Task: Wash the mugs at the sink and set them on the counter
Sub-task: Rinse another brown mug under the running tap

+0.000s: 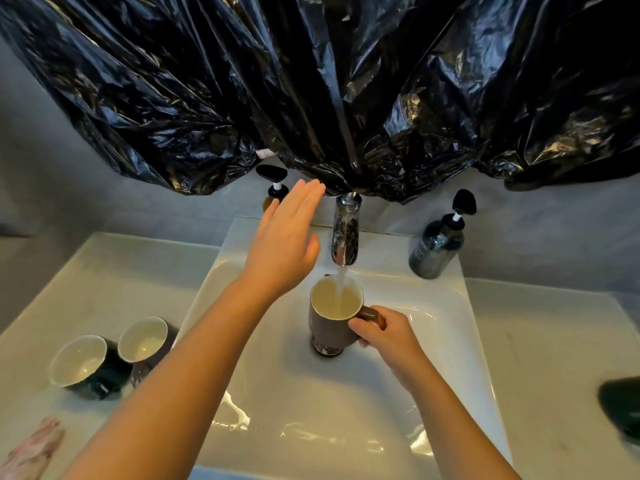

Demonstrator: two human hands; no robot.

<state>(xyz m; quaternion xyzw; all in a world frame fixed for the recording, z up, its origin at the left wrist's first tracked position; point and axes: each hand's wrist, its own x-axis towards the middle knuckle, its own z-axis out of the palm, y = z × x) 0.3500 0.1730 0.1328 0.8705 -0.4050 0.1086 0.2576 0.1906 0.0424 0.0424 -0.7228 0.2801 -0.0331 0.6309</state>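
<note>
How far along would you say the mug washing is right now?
Possibly done: a dark mug and a second mug stand on the counter left of the sink, though I cannot tell if they are washed. In hand: the right hand holds a brown mug by its handle under the running tap, while the left hand hovers open near the tap. Left: finish that mug and set it on the counter.

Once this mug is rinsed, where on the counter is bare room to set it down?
The right counter is the widest bare patch, bordered by the sink rim, the soap bottle and a dark object at the frame edge. The left counter is crowded near the sink by a dark mug and a second mug; bare behind them.
</note>
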